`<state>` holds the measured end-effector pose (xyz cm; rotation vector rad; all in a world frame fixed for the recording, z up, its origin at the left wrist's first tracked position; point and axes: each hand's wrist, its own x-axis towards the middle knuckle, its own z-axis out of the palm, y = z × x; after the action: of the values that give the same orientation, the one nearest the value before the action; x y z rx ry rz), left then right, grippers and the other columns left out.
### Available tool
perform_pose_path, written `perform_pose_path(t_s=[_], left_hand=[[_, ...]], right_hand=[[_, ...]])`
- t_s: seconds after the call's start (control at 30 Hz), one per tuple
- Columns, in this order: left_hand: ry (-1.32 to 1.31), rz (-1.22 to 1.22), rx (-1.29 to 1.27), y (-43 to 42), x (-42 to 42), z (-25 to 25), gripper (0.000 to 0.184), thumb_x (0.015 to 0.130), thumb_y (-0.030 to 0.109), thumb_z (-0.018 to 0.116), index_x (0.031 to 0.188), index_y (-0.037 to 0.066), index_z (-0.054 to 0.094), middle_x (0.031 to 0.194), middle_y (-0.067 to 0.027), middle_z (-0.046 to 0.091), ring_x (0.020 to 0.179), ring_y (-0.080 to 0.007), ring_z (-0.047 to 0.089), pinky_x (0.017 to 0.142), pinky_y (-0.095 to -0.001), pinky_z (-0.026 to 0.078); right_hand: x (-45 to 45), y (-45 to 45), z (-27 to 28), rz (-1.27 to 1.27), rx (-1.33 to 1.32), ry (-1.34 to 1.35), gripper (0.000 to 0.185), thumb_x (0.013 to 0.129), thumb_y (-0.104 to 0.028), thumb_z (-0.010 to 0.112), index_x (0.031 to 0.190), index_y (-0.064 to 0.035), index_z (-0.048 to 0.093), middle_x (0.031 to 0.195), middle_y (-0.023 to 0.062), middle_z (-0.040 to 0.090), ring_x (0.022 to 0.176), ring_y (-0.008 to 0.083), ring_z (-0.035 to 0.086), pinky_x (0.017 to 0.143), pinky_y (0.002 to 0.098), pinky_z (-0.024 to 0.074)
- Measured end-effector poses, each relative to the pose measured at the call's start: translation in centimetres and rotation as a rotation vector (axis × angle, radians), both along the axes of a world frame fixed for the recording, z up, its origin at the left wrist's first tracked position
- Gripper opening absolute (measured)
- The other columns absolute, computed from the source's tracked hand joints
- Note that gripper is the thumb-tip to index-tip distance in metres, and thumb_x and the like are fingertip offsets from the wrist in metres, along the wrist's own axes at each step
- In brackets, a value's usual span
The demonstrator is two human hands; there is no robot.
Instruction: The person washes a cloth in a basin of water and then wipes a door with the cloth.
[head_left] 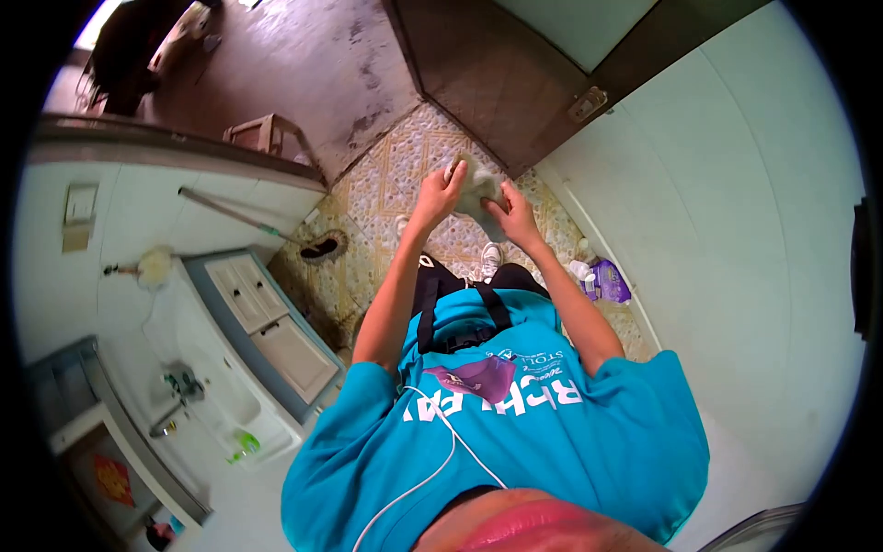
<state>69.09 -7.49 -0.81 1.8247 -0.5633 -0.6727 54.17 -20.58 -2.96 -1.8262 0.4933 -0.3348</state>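
A crumpled grey-green cloth (475, 195) hangs between my two hands, held out in front of me over the tiled floor. My left hand (440, 195) grips its upper left part, with the thumb and fingers pinched together. On the other side, my right hand (515, 219) is closed on the right edge of the same cloth. Parts of the fingers are hidden behind it. My white shoe (492, 256) shows below the cloth.
To the left, a white sink (216, 391) tops a cabinet (267, 317). A long-handled brush (322, 247) leans near the wall. Ahead is an open dark door (501, 87) and a wooden stool (267, 133). A purple package (609, 281) lies by the right wall.
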Motion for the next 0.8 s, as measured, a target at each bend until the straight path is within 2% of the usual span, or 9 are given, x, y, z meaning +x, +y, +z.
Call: perform_pose_path(t_s=[0.07, 0.17, 0.2, 0.27, 0.37, 0.53, 0.63, 0.73, 0.8], left_hand=[[-0.048, -0.054, 0.027, -0.9, 1.9, 0.0, 0.051, 0.102, 0.045, 0.057, 0.083, -0.002, 0.059, 0.063, 0.0, 0.049, 0.061, -0.0089, 0.041, 0.053, -0.0331, 0.036], [0.421, -0.026, -0.177, -1.5, 5.6, -5.0, 0.038, 0.098, 0.038, 0.067, 0.108, 0.001, 0.067, 0.085, 0.0014, 0.066, 0.07, -0.0081, 0.056, 0.06, -0.0275, 0.046], [0.511, 0.019, -0.221, -1.3, 6.0, -1.9, 0.039, 0.095, 0.038, 0.07, 0.11, 0.002, 0.066, 0.09, -0.0001, 0.066, 0.075, -0.0093, 0.057, 0.063, -0.0281, 0.047], [0.521, 0.018, -0.133, -0.8, 8.3, -4.5, 0.05, 0.089, 0.037, 0.077, 0.12, 0.002, 0.062, 0.095, -0.0049, 0.066, 0.081, -0.0117, 0.059, 0.067, -0.0298, 0.049], [0.499, -0.129, 0.047, 0.9, 12.5, -5.9, 0.069, 0.087, 0.036, 0.08, 0.14, 0.005, 0.047, 0.101, -0.0139, 0.067, 0.084, -0.0166, 0.063, 0.065, -0.031, 0.048], [0.28, -0.114, 0.039, 1.7, 18.0, -4.4, 0.057, 0.087, 0.023, 0.08, 0.133, 0.006, 0.052, 0.081, -0.0066, 0.066, 0.069, -0.0124, 0.059, 0.059, -0.0297, 0.046], [0.127, -0.179, 0.065, 1.8, 20.5, -3.8, 0.052, 0.086, 0.023, 0.08, 0.129, 0.008, 0.056, 0.08, -0.0073, 0.066, 0.068, -0.013, 0.059, 0.06, -0.0316, 0.048], [-0.026, -0.21, 0.005, 1.6, 21.8, -2.5, 0.048, 0.085, 0.024, 0.08, 0.127, 0.012, 0.059, 0.085, -0.0108, 0.068, 0.073, -0.0171, 0.062, 0.065, -0.0338, 0.051], [0.011, -0.266, -0.093, 1.8, 22.2, -0.5, 0.056, 0.083, 0.024, 0.082, 0.13, 0.013, 0.056, 0.087, -0.0134, 0.068, 0.076, -0.0199, 0.063, 0.07, -0.0352, 0.052]], right_hand=[[1.2, 0.4, 0.0, -0.103, 0.001, -0.003, 0.037, 0.091, -0.024, 0.076, 0.112, 0.0004, 0.059, 0.087, 0.0173, 0.065, 0.081, 0.0243, 0.065, 0.075, 0.0363, 0.0509], [3.8, 1.1, -1.2, -0.232, 0.047, 0.114, 0.029, 0.094, -0.022, 0.072, 0.107, 0.0009, 0.059, 0.09, 0.0128, 0.065, 0.076, 0.0132, 0.057, 0.068, 0.0309, 0.0475], [5.1, 1.7, -1.2, -0.253, 0.049, 0.095, 0.029, 0.094, -0.022, 0.072, 0.107, 0.0009, 0.059, 0.09, 0.0128, 0.065, 0.076, 0.0132, 0.057, 0.068, 0.0309, 0.0475], [7.6, 3.0, -1.0, -0.366, 0.27, -0.111, 0.019, 0.095, -0.014, 0.07, 0.106, -0.0032, 0.06, 0.089, -0.0009, 0.062, 0.075, 0.0071, 0.053, 0.065, 0.0237, 0.0433], [10.4, 4.2, -4.0, -0.428, 0.285, -0.125, 0.016, 0.094, -0.014, 0.07, 0.102, -0.0029, 0.061, 0.091, -0.0009, 0.062, 0.077, 0.007, 0.053, 0.069, 0.0257, 0.0442], [15.1, 6.8, -2.2, -0.42, 0.319, -0.107, 0.017, 0.093, -0.012, 0.072, 0.099, -0.001, 0.061, 0.093, 0.0033, 0.061, 0.082, 0.0097, 0.055, 0.073, 0.0272, 0.0468], [17.3, 7.6, -2.0, -0.597, -0.189, -0.06, 0.027, 0.087, -0.012, 0.078, 0.101, 0.0014, 0.06, 0.099, 0.0128, 0.055, 0.086, 0.0248, 0.058, 0.076, 0.034, 0.0504], [19.4, 6.5, 0.7, -0.551, -0.578, -0.076, 0.02, 0.091, -0.011, 0.074, 0.101, 0.0001, 0.061, 0.11, 0.0137, 0.059, 0.089, 0.024, 0.062, 0.077, 0.0347, 0.0518], [21.0, 5.5, 3.6, -0.478, -0.559, -0.16, 0.02, 0.09, -0.012, 0.073, 0.101, -0.0004, 0.061, 0.113, 0.0146, 0.061, 0.096, 0.027, 0.062, 0.08, 0.0366, 0.051]])
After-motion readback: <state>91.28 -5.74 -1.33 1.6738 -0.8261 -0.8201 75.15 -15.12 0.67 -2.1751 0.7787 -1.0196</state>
